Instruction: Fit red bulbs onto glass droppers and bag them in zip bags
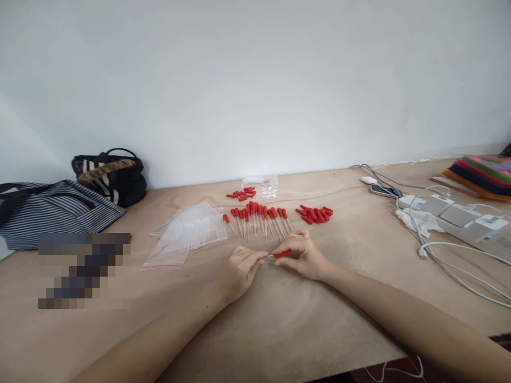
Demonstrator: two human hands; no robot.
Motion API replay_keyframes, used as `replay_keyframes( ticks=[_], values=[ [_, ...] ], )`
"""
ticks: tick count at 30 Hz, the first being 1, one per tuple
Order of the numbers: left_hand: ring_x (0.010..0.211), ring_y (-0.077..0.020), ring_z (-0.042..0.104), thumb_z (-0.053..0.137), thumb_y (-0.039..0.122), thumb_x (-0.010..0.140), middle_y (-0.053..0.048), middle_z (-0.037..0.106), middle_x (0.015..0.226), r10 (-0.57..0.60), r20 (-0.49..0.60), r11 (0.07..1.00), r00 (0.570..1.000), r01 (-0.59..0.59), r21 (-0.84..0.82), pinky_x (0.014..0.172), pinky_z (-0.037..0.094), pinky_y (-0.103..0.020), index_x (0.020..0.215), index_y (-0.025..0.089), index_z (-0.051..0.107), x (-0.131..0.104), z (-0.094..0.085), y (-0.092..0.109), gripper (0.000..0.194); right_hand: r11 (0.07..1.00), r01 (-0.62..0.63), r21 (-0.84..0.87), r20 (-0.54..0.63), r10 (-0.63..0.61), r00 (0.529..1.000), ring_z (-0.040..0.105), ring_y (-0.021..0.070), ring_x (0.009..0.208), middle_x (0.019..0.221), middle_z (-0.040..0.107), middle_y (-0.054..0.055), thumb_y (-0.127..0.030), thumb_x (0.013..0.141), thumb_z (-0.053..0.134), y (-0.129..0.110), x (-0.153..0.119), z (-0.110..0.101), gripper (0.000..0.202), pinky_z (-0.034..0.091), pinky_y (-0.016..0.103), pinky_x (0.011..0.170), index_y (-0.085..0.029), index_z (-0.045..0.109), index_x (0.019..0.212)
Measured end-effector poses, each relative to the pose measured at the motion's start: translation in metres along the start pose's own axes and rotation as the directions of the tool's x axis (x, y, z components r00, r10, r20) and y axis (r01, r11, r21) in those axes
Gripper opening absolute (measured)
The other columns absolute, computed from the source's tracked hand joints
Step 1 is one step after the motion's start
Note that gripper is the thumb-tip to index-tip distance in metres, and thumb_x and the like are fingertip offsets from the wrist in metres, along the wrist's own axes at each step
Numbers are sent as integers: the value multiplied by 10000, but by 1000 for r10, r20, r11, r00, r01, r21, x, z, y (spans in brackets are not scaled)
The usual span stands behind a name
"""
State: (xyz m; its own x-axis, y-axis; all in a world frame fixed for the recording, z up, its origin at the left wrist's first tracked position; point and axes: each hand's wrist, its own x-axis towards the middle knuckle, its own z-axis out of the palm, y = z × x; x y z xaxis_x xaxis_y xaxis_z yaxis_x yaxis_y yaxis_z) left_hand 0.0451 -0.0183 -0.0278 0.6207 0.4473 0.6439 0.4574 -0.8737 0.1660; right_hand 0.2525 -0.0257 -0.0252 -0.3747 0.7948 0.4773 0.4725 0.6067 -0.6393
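My right hand (301, 255) pinches a red rubber bulb (282, 254) between thumb and fingers. A thin clear dropper tube (270, 256) shows between that bulb and my left hand (244, 267), whose closed fingers grip it. Most of the tube is hidden inside the left hand. Just beyond my hands lies a row of droppers (255, 218), several clear tubes with red bulbs on their far ends. Loose red bulbs (317, 214) form a pile behind my right hand, and a smaller group of bulbs (242, 194) lies farther back.
Clear zip bags (191, 234) with tubes lie left of the droppers; another bag (266, 187) lies near the wall. A striped bag (64, 210) and a black bag (130, 181) stand left. On the right are a power strip with chargers (459, 213), cables and coloured cloths (485, 173).
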Motion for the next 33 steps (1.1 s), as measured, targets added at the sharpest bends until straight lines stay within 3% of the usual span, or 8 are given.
replay_keyframes(
  ticks=[11,18,21,24,26,29,31,33],
  values=[
    [625,-132,607,417,136,863,-28,670,729,-6,-65,997,998,1,-76,625,411,-267,942,169,573,3,0,5,178,998,-29,55,-55,32,998,582,136,651,685,673,-7,-344,729,627,-7,1,8,104,269,401,852,-249,668,738],
    [636,-134,609,411,145,867,-25,667,721,-4,-39,998,999,1,-69,628,414,-268,944,168,572,3,1,4,180,997,-27,67,-24,29,999,588,142,682,718,681,-8,-327,739,620,-7,2,8,92,260,417,862,-246,663,743],
    [664,-139,608,390,173,881,-29,664,736,-63,-18,997,998,62,-34,647,429,-273,965,168,568,4,-1,4,197,998,-57,40,-45,59,997,595,165,733,742,682,-3,-344,705,652,-4,2,6,162,264,443,882,-251,657,837],
    [683,-152,593,379,210,882,-39,654,751,-145,-1,989,989,145,12,645,448,-280,953,168,582,7,-7,2,219,993,-116,12,-147,117,982,597,189,765,804,682,20,-371,641,698,5,2,0,364,315,448,870,-237,621,971],
    [686,-157,583,389,221,869,-35,644,734,-219,14,976,976,218,27,638,457,-280,895,172,597,9,-13,-1,215,988,-151,33,-229,154,961,595,182,733,828,676,38,-375,651,683,13,2,-8,392,388,407,811,-216,608,1001],
    [679,-156,587,419,218,835,-27,654,762,-425,33,905,904,425,20,621,463,-269,858,178,599,13,-25,-11,186,981,-191,34,-298,193,935,579,169,702,838,662,53,-368,689,639,28,3,-24,337,453,339,697,-191,614,974],
    [650,-150,594,448,229,810,-23,663,767,-620,56,785,783,619,34,606,463,-253,861,176,605,18,-31,-23,174,976,-214,-27,-314,195,929,575,170,715,862,648,56,-359,695,625,38,3,-36,284,462,332,683,-191,630,923],
    [645,-148,609,463,246,798,-18,669,751,-794,81,607,602,789,90,608,459,-235,867,169,616,25,-36,-39,184,968,-236,-82,-324,198,925,578,177,749,877,630,60,-353,699,613,46,4,-46,238,466,334,694,-194,646,873]
  ],
)
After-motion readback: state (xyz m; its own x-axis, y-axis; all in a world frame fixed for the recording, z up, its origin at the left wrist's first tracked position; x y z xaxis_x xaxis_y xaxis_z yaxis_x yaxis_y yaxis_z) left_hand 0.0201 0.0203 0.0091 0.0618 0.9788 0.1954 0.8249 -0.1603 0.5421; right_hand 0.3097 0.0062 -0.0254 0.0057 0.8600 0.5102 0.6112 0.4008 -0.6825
